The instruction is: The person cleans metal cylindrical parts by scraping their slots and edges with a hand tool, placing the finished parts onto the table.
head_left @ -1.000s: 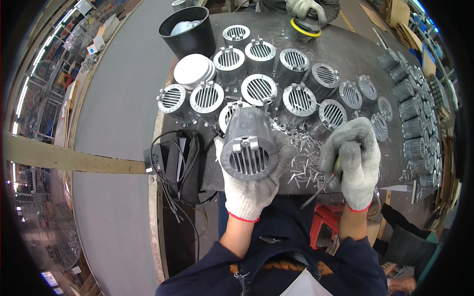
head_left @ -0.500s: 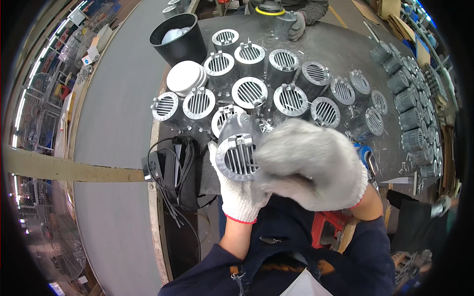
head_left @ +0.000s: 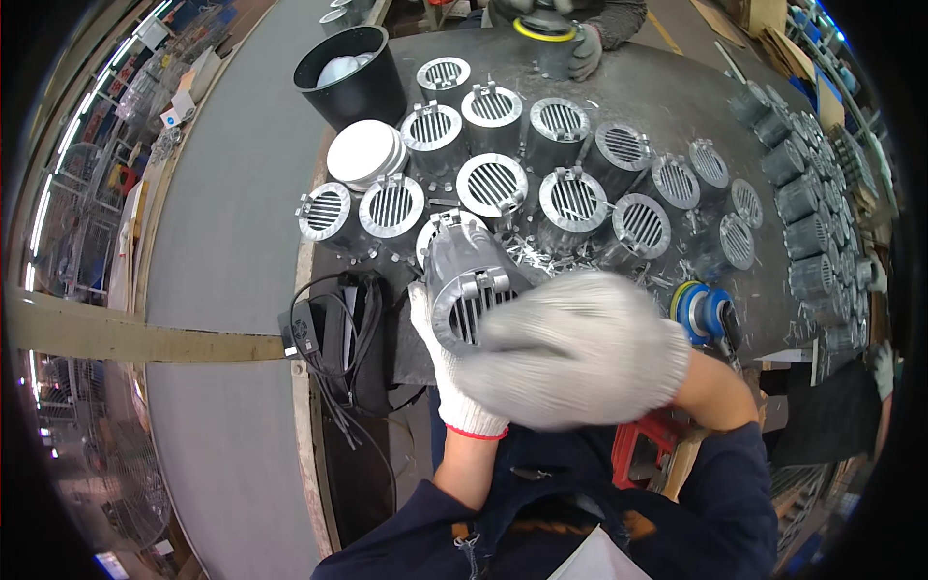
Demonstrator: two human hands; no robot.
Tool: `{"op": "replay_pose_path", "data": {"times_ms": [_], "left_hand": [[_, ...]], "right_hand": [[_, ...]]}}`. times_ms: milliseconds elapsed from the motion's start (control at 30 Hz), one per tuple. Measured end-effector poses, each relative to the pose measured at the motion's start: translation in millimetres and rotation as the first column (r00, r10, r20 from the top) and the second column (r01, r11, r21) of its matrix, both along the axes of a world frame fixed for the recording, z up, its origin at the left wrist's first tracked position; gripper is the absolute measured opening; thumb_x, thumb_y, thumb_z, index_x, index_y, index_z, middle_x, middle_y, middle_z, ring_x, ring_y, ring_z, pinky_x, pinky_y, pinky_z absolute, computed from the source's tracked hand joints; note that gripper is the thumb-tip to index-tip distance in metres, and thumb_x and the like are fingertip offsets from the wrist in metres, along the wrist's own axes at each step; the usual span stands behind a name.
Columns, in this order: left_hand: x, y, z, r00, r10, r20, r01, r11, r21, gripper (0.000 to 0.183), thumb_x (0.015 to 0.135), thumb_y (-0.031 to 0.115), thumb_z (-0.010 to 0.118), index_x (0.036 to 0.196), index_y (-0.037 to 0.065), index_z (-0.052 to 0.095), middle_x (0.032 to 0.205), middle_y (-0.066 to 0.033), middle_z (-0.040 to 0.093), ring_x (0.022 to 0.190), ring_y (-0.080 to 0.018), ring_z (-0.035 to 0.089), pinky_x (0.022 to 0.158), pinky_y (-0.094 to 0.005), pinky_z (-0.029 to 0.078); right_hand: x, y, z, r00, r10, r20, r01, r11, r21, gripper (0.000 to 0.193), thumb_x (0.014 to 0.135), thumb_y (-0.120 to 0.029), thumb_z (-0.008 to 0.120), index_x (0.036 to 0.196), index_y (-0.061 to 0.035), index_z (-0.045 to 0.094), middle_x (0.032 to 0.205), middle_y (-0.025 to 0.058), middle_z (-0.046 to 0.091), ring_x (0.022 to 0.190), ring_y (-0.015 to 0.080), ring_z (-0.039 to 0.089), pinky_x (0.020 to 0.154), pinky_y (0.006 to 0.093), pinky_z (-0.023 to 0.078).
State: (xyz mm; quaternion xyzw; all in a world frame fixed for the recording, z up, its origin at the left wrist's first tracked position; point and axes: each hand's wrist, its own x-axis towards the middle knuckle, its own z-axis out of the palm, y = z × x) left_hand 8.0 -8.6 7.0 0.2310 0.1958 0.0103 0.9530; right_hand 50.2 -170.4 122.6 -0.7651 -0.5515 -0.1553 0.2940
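Observation:
My left hand (head_left: 447, 375), in a white knit glove with a red cuff edge, is closed round a grey metal cylinder (head_left: 474, 253). The cylinder is tilted, its slotted round end facing me and a small tab on its rim. My right hand (head_left: 580, 353), gloved the same way, lies across the lower right of that slotted end. Motion smears its fingers, so whether it grips anything is hidden. Just beyond my hands stand several similar grated cylinders (head_left: 491, 184), upright on the dark table (head_left: 657, 87). Metal slivers (head_left: 551, 259) lie scattered between them.
A blue sander (head_left: 704, 311) lies right of my right hand. White discs (head_left: 365, 153) and a black bucket (head_left: 350, 82) stand at the far left, a black bag (head_left: 362, 333) nearer. Across the table, a co-worker's gloved hand (head_left: 586, 53) is beside another sander. More cylinders (head_left: 807, 227) line the right.
My right hand has swept down and left over the slotted end, uncovering slivers and the blue sander. My left hand keeps hold of the cylinder. The co-worker's sander has shifted slightly right.

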Motion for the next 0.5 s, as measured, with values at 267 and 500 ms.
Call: {"op": "replay_pose_path", "data": {"times_ms": [267, 500], "left_hand": [[3, 4, 24, 0.985, -0.142, 0.099, 0.171, 0.891, -0.421, 0.105, 0.091, 0.090, 0.044, 0.149, 0.002, 0.049, 0.126, -0.0229, 0.065, 0.107, -0.0366, 0.070, 0.088, -0.0489, 0.064], [-7, 4, 24, 0.965, -0.197, 0.175, 0.258, 0.838, -0.480, 0.101, 0.094, 0.087, 0.043, 0.155, 0.007, 0.048, 0.138, -0.0223, 0.064, 0.119, -0.0361, 0.069, 0.092, -0.0501, 0.063]], "right_hand": [[-42, -57, -9, 0.808, -0.255, -0.531, 0.570, 0.564, 0.597, 0.039, 0.090, -0.020, 0.078, 0.125, -0.0065, 0.067, 0.103, 0.0147, 0.074, 0.084, 0.0250, 0.073, 0.074, 0.0381, 0.059], [-43, -35, -18, 0.729, -0.303, -0.614, 0.639, 0.622, 0.452, 0.047, 0.090, -0.015, 0.078, 0.132, -0.0055, 0.059, 0.103, 0.0150, 0.072, 0.083, 0.0248, 0.073, 0.074, 0.0382, 0.060]]}}
